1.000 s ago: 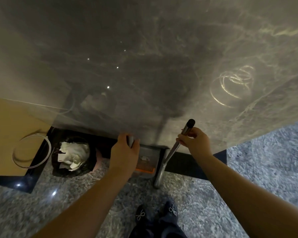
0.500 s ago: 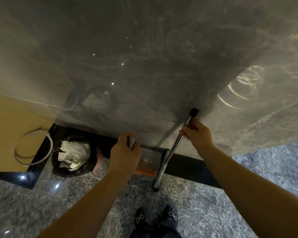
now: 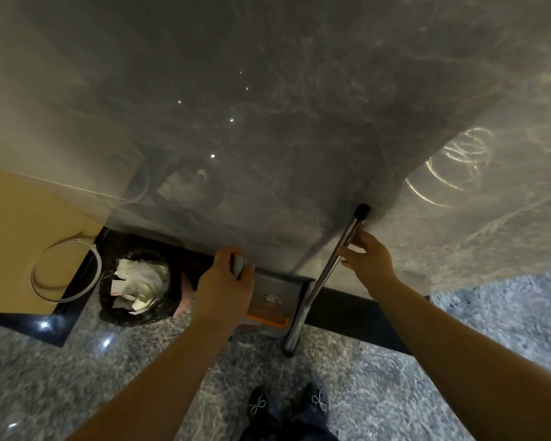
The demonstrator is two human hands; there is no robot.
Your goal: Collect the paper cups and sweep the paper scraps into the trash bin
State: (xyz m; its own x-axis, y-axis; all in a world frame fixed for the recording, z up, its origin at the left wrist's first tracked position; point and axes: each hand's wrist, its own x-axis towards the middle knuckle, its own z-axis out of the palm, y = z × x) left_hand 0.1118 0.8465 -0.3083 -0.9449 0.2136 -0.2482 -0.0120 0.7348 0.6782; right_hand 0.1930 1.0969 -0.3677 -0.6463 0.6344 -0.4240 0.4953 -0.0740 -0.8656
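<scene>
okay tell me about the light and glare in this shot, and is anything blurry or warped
Head view: dim overall; the polished marble wall mirrors small ceiling lights and the trash bin, with bright curled glints at right. Wide-angle lens bows the wall's black base strip. The broom handle throws a soft shadow on the wall. Mostly sharp; forearms slightly soft at the edges.

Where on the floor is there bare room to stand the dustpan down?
Bare floor shows between the shoes and the trash bin, and right of the broom handle along the dark baseboard. It is crowded at the dustpan, between bin and handle.
</scene>
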